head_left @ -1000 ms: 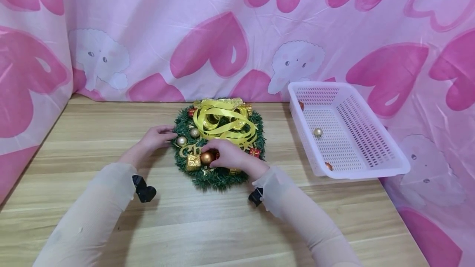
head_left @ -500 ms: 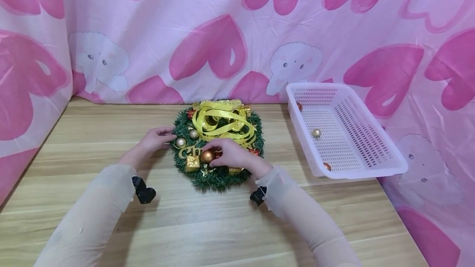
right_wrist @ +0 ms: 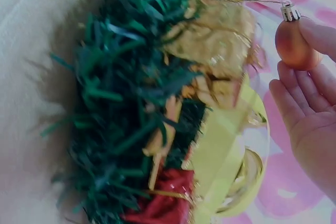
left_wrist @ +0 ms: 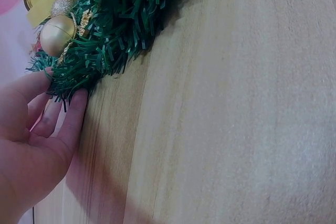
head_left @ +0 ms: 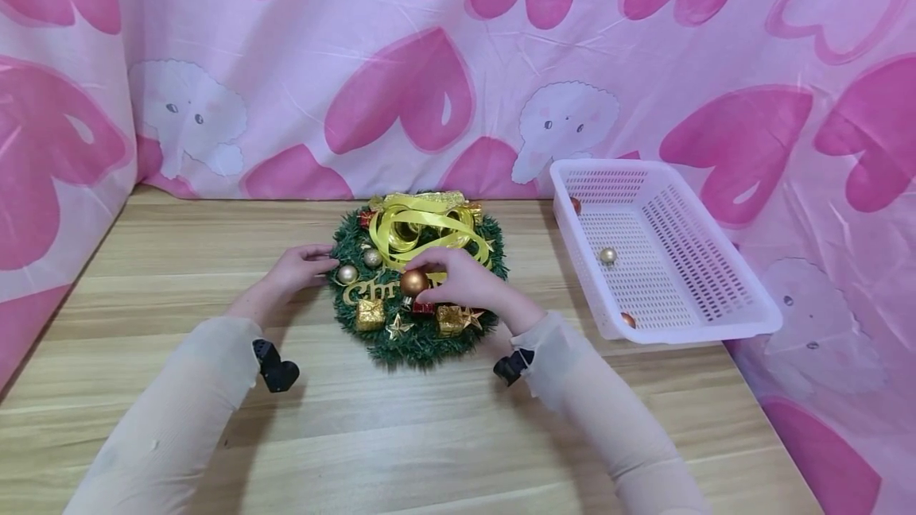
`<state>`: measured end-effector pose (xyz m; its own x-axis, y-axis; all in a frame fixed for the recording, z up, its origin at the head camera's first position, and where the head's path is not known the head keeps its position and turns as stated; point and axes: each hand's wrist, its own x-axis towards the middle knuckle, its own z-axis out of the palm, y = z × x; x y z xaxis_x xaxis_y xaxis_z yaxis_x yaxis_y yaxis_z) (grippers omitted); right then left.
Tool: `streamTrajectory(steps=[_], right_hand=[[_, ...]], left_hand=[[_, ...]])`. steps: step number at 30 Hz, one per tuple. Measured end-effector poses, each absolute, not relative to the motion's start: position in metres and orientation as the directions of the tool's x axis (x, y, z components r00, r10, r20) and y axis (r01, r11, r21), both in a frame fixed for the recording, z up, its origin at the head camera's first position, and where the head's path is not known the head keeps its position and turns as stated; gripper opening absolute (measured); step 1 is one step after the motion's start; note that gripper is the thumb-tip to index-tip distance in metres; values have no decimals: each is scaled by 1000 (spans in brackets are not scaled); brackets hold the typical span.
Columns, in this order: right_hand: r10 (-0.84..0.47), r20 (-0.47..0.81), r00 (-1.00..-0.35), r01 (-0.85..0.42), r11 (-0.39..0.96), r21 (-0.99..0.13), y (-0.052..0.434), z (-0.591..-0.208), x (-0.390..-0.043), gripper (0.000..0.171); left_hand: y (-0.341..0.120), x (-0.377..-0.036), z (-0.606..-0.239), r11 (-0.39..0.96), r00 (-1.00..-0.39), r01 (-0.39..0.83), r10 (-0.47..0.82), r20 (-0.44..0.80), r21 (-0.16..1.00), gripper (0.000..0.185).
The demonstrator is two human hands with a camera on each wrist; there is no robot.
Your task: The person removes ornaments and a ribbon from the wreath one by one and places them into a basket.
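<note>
Copper-orange bauble [head_left: 413, 283] in my right hand [head_left: 465, 280]. Wreath [head_left: 418, 340] dark green, yellow ribbon [head_left: 418, 230] at its 12 o'clock, gold lettering [head_left: 365, 291]. Basket [head_left: 716, 316] white, perforated. Backdrop [head_left: 458, 62] pale pink, magenta hearts. Table [head_left: 179, 261] light woodgrain.

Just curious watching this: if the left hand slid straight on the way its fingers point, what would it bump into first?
The left hand already touches the wreath edge; going on, it would likely meet the pale gold ball first.
</note>
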<state>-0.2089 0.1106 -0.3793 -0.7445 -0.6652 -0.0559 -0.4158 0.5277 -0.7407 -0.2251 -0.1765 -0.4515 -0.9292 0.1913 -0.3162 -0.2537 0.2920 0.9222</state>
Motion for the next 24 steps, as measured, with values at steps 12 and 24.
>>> streamTrajectory(steps=[12, 24], right_hand=[[-615, -34, -788, -370, 517, -772, 130, -361, -216, 47], [-585, -4, -811, -356, 499, -790, 151, -343, -222, 45]], left_hand=[[-176, -224, -448, 307, -924, -261, 194, -328, 915, 56], [-177, -224, -449, 301, -923, -265, 196, -331, 916, 56]])
